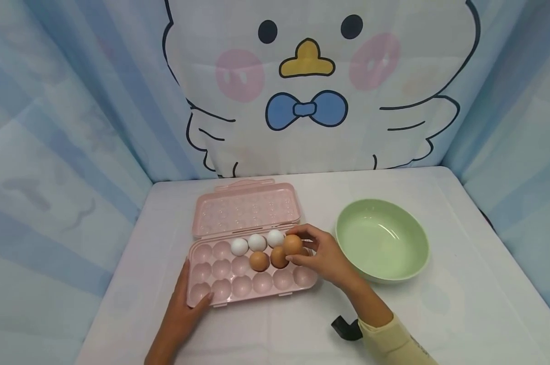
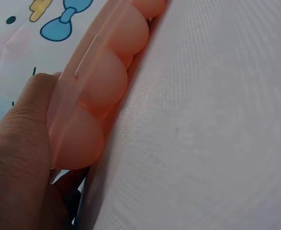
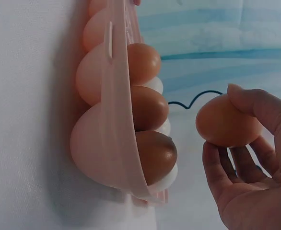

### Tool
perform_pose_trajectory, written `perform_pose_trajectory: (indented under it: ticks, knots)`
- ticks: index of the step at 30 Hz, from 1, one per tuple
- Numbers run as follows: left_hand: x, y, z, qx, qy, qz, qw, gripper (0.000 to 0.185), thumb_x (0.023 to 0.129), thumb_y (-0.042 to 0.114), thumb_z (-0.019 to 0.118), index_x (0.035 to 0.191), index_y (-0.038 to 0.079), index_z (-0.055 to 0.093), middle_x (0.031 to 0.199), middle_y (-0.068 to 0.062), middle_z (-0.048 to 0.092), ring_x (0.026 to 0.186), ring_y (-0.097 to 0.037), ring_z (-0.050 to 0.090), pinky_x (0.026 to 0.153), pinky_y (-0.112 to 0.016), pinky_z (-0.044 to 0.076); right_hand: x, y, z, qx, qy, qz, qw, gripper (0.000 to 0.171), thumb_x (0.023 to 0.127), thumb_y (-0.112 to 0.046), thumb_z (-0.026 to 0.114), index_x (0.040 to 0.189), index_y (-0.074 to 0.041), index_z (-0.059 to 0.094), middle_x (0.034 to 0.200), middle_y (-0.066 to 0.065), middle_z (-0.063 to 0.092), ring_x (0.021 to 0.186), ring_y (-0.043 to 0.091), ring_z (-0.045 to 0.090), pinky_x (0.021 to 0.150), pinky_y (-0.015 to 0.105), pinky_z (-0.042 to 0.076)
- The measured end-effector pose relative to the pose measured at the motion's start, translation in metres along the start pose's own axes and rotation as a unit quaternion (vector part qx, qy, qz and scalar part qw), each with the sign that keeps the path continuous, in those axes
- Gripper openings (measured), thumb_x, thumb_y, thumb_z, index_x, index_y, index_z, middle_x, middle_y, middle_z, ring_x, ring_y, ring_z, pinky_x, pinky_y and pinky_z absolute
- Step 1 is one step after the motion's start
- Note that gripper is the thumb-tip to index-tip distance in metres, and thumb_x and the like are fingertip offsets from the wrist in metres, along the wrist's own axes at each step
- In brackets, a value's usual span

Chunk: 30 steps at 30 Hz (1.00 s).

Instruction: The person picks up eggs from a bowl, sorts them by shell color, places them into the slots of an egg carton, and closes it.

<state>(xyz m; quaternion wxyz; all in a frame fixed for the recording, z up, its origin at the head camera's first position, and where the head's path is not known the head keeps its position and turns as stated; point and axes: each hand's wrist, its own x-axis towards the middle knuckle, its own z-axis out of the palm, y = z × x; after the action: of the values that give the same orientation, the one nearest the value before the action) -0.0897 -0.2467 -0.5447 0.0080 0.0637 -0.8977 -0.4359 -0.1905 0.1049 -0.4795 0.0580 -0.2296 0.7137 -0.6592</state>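
My right hand [image 1: 322, 253] pinches a brown egg [image 1: 293, 245] between thumb and fingertips, above the right part of a pink egg carton [image 1: 252, 292]. In the right wrist view this held egg [image 3: 227, 120] is raised clear of the carton [image 3: 116, 120]. Three brown eggs [image 1: 259, 261] sit in the carton's middle row, the rightmost mostly hidden by my hand in the head view. White eggs [image 1: 257, 242] fill part of the back row. My left hand [image 1: 181, 309] grips the carton's front left corner, its thumb [image 2: 37, 93] over the rim.
The carton's lid [image 1: 247, 207] lies opened back toward the rear of the white table [image 1: 467, 304]. A green bowl [image 1: 362, 271] stands on the right, close to my right forearm. Beside the right sleeve [image 1: 391, 337] lies a black object [image 1: 345, 328]. Printed curtains [image 1: 51, 177] surround the table.
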Motion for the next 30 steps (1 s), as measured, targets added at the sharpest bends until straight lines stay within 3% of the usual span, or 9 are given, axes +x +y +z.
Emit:
perform_pose_trajectory:
  ticks: [9,16,23,30]
  knots:
    - [0.000,0.001,-0.002,-0.004,0.004,0.005,1.0000,0.107,0.093,0.044,0.076,0.168,0.030,0.001,0.173,-0.008,0.009,0.156,-0.038,0.011,0.120,-0.065,0.015,0.004,-0.002,0.010,-0.001,-0.005,-0.002,1.000,0.050,0.081,0.001,0.087,0.126,-0.002,0.067,0.127,0.012,0.065,0.112,0.028,0.068,0.098,0.036,0.055]
    - [-0.001,0.002,-0.001,-0.010,0.000,0.000,1.0000,0.106,0.093,0.045,0.075,0.168,0.031,0.001,0.173,-0.006,0.009,0.156,-0.037,0.011,0.120,-0.065,0.014,0.007,0.001,0.023,0.043,-0.025,0.008,0.999,0.051,0.079,0.006,0.087,0.125,-0.002,0.065,0.128,0.015,0.061,0.109,0.031,0.069,0.091,0.044,0.059]
    - [-0.001,0.002,-0.002,0.002,-0.003,-0.013,0.9999,0.107,0.093,0.050,0.074,0.168,0.032,0.000,0.173,-0.006,0.008,0.156,-0.037,0.010,0.120,-0.066,0.014,0.012,0.004,0.036,0.011,-0.028,-0.017,0.999,0.050,0.079,0.003,0.088,0.123,-0.002,0.067,0.123,0.012,0.064,0.105,0.027,0.070,0.094,0.042,0.057]
    - [0.000,-0.002,0.000,-0.007,0.002,-0.002,1.0000,0.107,0.092,0.045,0.076,0.167,0.036,0.001,0.173,-0.004,0.010,0.156,-0.036,0.011,0.120,-0.065,0.015,0.022,0.005,0.054,0.025,-0.054,-0.019,0.998,0.050,0.080,0.005,0.087,0.124,-0.001,0.065,0.124,0.016,0.063,0.107,0.028,0.070,0.093,0.040,0.058]
